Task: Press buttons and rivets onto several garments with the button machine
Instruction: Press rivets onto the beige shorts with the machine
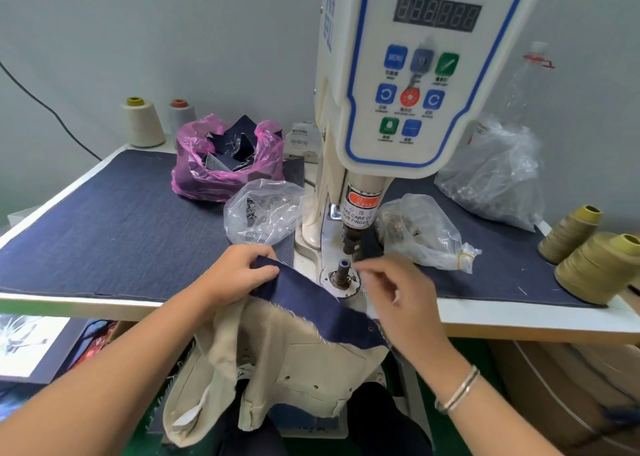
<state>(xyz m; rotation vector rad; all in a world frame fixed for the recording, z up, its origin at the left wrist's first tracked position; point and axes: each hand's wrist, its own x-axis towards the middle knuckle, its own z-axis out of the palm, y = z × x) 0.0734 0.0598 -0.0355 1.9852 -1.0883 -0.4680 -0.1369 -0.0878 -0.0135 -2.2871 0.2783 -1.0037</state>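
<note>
Below machine [412, 75], beige garment [277, 345] (navy waistband), frayed

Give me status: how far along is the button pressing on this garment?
Done: the beige garment already shows several small metal fittings on its front panel. In hand: left hand grips the navy band beside the lower die; right hand reaches toward the die, fingertips blurred. Left: nothing sits under the punch yet; bags of hardware look well stocked.
</note>
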